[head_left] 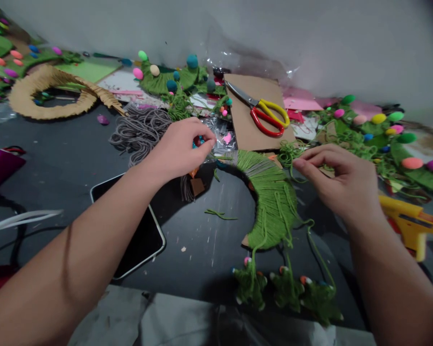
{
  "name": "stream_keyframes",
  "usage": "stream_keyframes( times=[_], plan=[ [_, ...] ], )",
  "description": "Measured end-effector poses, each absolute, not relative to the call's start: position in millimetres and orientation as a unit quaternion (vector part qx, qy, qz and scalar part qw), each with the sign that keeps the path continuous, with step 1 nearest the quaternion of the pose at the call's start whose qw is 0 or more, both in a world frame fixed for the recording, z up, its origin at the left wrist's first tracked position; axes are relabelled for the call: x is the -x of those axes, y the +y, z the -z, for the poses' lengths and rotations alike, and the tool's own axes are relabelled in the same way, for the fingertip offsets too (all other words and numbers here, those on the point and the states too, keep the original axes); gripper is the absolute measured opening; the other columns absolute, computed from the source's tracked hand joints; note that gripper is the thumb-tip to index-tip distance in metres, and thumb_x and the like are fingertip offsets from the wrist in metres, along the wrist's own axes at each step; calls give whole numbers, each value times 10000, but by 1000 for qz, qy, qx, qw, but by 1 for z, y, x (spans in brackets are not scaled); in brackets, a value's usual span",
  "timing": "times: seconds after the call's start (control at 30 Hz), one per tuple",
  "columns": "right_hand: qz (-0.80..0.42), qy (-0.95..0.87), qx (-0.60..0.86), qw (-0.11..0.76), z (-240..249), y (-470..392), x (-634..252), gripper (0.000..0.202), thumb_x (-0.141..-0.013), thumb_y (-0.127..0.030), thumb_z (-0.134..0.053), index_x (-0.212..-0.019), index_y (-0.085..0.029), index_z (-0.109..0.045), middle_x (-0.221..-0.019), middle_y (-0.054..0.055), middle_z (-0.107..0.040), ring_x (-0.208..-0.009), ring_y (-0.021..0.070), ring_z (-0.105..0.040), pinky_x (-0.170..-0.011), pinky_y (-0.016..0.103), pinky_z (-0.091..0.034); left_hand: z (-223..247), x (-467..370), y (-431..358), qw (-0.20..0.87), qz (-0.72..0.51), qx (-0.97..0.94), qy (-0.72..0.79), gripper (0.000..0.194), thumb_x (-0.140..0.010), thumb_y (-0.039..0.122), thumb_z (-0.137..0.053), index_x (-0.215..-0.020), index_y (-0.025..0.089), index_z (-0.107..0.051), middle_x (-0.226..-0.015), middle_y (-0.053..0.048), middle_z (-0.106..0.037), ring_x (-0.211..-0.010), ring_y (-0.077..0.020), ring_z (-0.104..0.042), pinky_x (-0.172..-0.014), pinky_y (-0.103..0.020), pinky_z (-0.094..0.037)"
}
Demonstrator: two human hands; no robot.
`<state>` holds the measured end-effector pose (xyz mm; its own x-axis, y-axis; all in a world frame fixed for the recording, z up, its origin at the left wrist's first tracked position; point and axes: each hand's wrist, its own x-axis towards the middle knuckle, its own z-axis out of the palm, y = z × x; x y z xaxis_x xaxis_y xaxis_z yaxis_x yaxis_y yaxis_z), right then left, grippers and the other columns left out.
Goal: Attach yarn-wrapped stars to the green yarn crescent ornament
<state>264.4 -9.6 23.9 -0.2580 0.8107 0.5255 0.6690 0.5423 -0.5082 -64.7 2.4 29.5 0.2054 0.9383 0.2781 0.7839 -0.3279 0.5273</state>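
My left hand [187, 146] hovers past the left tip of a curved cardboard piece wrapped in green yarn [276, 197], its thumb and fingers pinched; what they hold, if anything, I cannot make out. On the other side of that piece, my right hand [341, 175] pinches at a loose strand of green yarn [299, 179]. Grey yarn bands part of the curve near its upper end. Three dark green fuzzy ornaments [286, 287] with small coloured pompoms lie below it, joined by green strands.
Scissors [261, 108] lie on cardboard [243, 129] at the back. A grey yarn bundle [140, 127] and a phone [144, 240] are at left. A yellow glue gun [411, 216] sits at right. A brown wrapped ring [21, 98] and pompom-covered green pieces [166, 79] line the wall.
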Motion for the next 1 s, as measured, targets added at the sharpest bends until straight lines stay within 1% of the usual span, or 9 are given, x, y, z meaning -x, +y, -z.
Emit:
stream_keyframes(
  times=[0.03, 0.1, 0.17, 0.2, 0.3, 0.57, 0.77, 0.93, 1.0],
  plan=[
    [-87, -795, 458, 388, -24, -11, -263, 242, -914, -313, -755, -697, -219, -707, -944, 63, -763, -900, 203, -716, -854, 363, -545, -29, 66, 3, 136, -278, -767, 562, 259, -919, 342, -599, -972, 203, -812, -1088, -81, -760, -917, -216, -667, -912, -390, -561],
    [-89, -810, 442, 375, -25, -11, -262, 111, -935, -313, -734, -939, -226, -802, -1184, 104, -753, -1102, 237, -717, -934, 385, -553, -27, 68, 3, 134, -272, -773, 557, 256, -913, 338, -612, -1004, 205, -811, -1115, -80, -754, -901, -208, -663, -902, -386, -557],
    [-117, -823, 427, 355, -26, -9, -258, 303, -952, -306, -720, -1241, -236, -777, -1369, 126, -698, -1266, 254, -672, -1008, 402, -553, -26, 70, 3, 136, -264, -779, 553, 254, -913, 329, -620, -1034, 207, -807, -1135, -80, -746, -908, -209, -666, -899, -385, -548],
    [-136, -828, 419, 347, -27, -6, -255, 321, -955, -304, -722, -1266, -240, -768, -1361, 119, -707, -1260, 251, -679, -1022, 407, -555, -26, 70, 3, 138, -257, -783, 549, 253, -914, 322, -621, -1046, 206, -804, -1138, -81, -742, -921, -213, -669, -899, -388, -543],
    [-164, -850, 381, 324, -30, 5, -238, 146, -954, -324, -735, -1058, -248, -805, -1164, 78, -773, -1102, 245, -729, -1028, 445, -557, -26, 70, 3, 143, -223, -797, 543, 260, -909, 305, -627, -1075, 193, -793, -1160, -91, -728, -988, -244, -676, -916, -411, -531],
    [-155, -912, 326, 196, -29, 32, -188, 142, -930, -380, -755, -918, -242, -728, -1287, 116, -679, -1252, 325, -634, -1099, 546, -509, -23, 69, 2, 144, -184, -822, 520, 275, -910, 291, -642, -1118, 164, -771, -1178, -108, -716, -1075, -270, -661, -951, -411, -524],
    [-136, -912, 333, 197, -24, 39, -183, 162, -972, -336, -620, -860, -225, -659, -1225, 135, -702, -1162, 333, -655, -995, 532, -539, -19, 70, 3, 136, -172, -829, 515, 223, -912, 255, -642, -1077, 180, -772, -1142, -102, -706, -1050, -264, -650, -891, -391, -512],
    [-119, -910, 344, 198, -34, 44, -198, 186, -982, -354, -562, -864, -224, -623, -1072, 116, -716, -971, 268, -669, -826, 428, -536, -18, 71, 3, 135, -164, -829, 517, 220, -930, 237, -625, -1080, 177, -775, -1104, -100, -687, -1039, -268, -646, -878, -403, -501],
    [-104, -899, 378, 195, -42, 45, -206, 165, -972, -337, -569, -869, -221, -627, -917, 83, -705, -807, 218, -639, -692, 369, -488, -19, 70, 3, 136, -167, -827, 520, 203, -928, 234, -633, -1063, 175, -773, -1103, -102, -678, -1043, -266, -644, -877, -396, -505]
  ],
)
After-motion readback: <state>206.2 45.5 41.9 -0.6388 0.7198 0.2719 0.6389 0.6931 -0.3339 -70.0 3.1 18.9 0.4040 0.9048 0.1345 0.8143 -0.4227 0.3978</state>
